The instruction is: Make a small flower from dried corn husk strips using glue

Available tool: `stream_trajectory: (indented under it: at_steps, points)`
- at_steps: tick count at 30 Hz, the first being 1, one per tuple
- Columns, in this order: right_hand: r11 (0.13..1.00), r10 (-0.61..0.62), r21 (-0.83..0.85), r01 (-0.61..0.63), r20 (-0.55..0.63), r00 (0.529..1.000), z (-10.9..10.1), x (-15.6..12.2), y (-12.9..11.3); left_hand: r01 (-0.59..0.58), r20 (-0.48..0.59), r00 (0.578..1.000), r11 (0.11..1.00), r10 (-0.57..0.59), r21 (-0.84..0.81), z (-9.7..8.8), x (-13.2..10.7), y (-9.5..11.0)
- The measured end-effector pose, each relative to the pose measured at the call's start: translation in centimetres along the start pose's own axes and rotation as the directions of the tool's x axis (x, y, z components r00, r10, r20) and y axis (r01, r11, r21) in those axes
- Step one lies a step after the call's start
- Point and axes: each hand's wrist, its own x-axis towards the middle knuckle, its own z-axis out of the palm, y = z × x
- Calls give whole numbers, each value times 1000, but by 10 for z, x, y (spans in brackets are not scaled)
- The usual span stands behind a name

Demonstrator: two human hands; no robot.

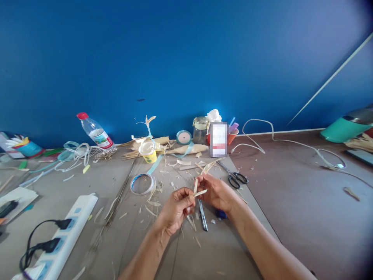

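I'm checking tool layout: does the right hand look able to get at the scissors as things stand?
Probably yes: the scissors lie near the right hand, handle end toward the person, with nothing visible covering it. That hand is at the pale strip, though, so it may need to leave it first.

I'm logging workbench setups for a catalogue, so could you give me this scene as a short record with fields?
Left hand: fingers pinch two pale strips that spread into a V
Right hand: fingers curled close beside the strips; contact unclear
Tools: black-handled scissors, just beyond the right hand; slim pen-like tool, between the forearms
Containers: yellow-and-white cup; red-capped bottle
Power: white socket strip at left, two black plugs in it
Backdrop: blue wall
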Motion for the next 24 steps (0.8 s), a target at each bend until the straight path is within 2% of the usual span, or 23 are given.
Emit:
stream_trajectory:
  at_steps: [3,6,12,21,24]
  points:
    - [997,-30,-63,39,128,991,3,-6,-3,3,11,1000,1000,-3,-12,-1,1,-1]
    - [981,-54,-172,84,176,983,4,-8,-3,13,22,1000,1000,-13,1,-2,2,-2]
    - [973,5,-228,23,121,993,4,-6,-3,15,14,1000,997,-16,69,1,1,-5]
    - [981,181,-83,-177,48,982,-3,2,2,0,25,1000,993,-3,114,0,1,-3]
    - [981,167,-104,-162,47,985,-1,2,3,11,22,1000,994,-13,106,0,1,-1]
